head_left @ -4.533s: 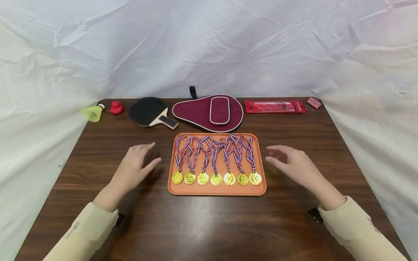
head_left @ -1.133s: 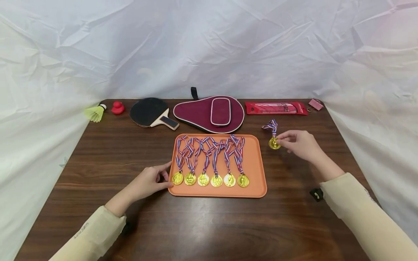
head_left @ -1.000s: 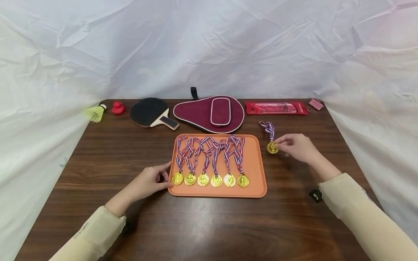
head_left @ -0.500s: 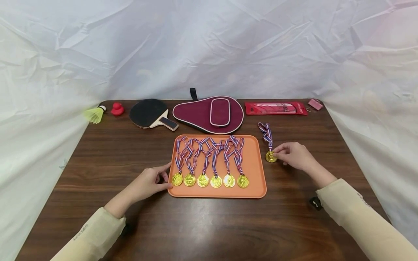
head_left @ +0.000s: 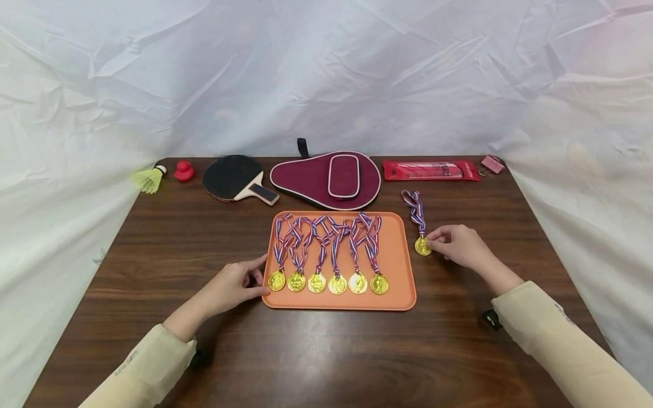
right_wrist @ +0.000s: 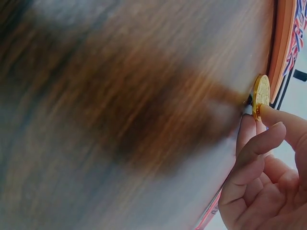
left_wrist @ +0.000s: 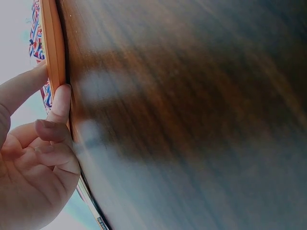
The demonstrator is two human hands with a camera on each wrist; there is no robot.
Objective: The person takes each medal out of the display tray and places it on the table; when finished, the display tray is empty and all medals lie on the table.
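My right hand (head_left: 459, 245) pinches the rim of a gold medal (head_left: 423, 246) between thumb and fingers, just off the right side of the orange tray (head_left: 400, 292). Its striped ribbon (head_left: 415, 211) trails away toward the back of the table. Seen from the right wrist, that medal (right_wrist: 261, 96) stands close over the wood, its edge at the fingertips. At the tray's left edge my left hand (head_left: 232, 288) holds the rim with thumb and forefinger; the left wrist view shows the forefinger (left_wrist: 61, 103) against the outer wall. Several gold medals (head_left: 337, 284) lie in a row inside the tray, ribbons pointing back.
Along the table's back edge lie a yellow shuttlecock (head_left: 148, 180), a red rubber duck (head_left: 184, 171), a black table tennis bat (head_left: 232, 177), a maroon bat case (head_left: 306, 175), a red packet (head_left: 431, 170) and a pink clip (head_left: 492, 164). White cloth (head_left: 326, 79) hangs behind.
The rightmost medal has left the tray and is now in my right hand, drawn toward the near side over the last second. My left hand has come onto the tray's edge and stayed.
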